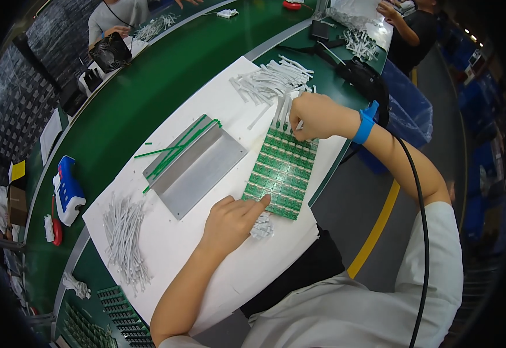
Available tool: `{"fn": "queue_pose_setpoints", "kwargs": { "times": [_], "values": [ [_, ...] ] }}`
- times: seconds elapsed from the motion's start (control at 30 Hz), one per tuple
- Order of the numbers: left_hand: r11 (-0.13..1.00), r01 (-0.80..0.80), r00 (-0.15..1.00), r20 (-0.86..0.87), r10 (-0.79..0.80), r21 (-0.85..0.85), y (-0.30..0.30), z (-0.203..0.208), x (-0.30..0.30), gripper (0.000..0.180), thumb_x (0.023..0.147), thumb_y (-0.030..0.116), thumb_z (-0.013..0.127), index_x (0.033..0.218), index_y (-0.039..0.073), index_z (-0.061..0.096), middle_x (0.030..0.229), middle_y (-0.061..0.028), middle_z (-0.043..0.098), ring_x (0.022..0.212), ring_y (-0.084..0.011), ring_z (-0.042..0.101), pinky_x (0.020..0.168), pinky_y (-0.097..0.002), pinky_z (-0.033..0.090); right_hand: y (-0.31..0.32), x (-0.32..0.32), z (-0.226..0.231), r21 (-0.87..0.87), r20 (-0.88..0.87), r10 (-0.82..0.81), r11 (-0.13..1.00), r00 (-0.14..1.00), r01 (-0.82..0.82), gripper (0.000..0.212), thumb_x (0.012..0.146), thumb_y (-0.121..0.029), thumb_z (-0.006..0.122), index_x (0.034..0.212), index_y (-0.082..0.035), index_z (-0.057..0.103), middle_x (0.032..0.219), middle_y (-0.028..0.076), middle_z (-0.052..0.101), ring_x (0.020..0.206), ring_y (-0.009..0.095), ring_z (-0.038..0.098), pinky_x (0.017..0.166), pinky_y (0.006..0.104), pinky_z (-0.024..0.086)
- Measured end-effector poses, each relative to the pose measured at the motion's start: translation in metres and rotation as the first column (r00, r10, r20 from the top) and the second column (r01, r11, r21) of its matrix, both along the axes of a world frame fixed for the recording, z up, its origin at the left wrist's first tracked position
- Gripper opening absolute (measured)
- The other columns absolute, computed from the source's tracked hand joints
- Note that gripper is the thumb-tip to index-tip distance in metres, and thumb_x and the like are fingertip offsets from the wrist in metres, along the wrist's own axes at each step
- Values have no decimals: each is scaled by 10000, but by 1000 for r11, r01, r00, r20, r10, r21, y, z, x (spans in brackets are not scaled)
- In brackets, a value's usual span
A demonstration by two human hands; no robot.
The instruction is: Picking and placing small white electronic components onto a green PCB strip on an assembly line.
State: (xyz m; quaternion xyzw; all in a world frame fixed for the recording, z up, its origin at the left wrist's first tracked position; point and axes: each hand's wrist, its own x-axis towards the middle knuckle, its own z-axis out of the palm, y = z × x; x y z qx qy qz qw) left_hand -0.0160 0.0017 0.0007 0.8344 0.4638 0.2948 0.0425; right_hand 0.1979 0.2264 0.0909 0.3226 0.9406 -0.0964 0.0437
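A green panel of small circuit boards lies tilted on the white sheet in front of me. My left hand grips its near left side, with the index finger pressed on the top and the other fingers curled. At the panel's far end, my right hand is closed in a pinch on a white flat cable; the fingertips partly hide the cable's end. Several white cables stick out from the far row of boards, left of that hand. Beyond them lies a loose heap of white cables.
A grey metal tray with green strips stands left of the panel. White cable bundles lie at the left and beneath the panel's near edge. A blue-and-white device sits on the green bench. Co-workers sit across and at the far right.
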Motion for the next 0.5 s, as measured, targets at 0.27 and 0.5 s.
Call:
{"fn": "queue_pose_setpoints", "kwargs": {
  "times": [0.27, 0.5],
  "values": [
    [999, -33, 999, 33, 32, 23, 1, 1, 6, 336, 785, 173, 799, 1097, 76, 725, 714, -5, 665, 616, -176, 636, 549, -319, 399, 20, 6, -3, -239, -107, 94, 964, 990, -117, 168, 720, -136, 726, 795, 7, 772, 743, 129, 728, 661, 274, 688, 662, 346, 553],
    [999, -40, 999, 11, 40, 13, 2, 3, 9, 329, 783, 167, 799, 1094, 85, 726, 654, 4, 599, 579, -164, 600, 544, -321, 376, 21, -8, 13, -194, 46, 183, 966, 982, -170, 195, 703, -149, 709, 803, 9, 763, 744, 152, 719, 665, 286, 688, 652, 363, 545]
  ]
}}
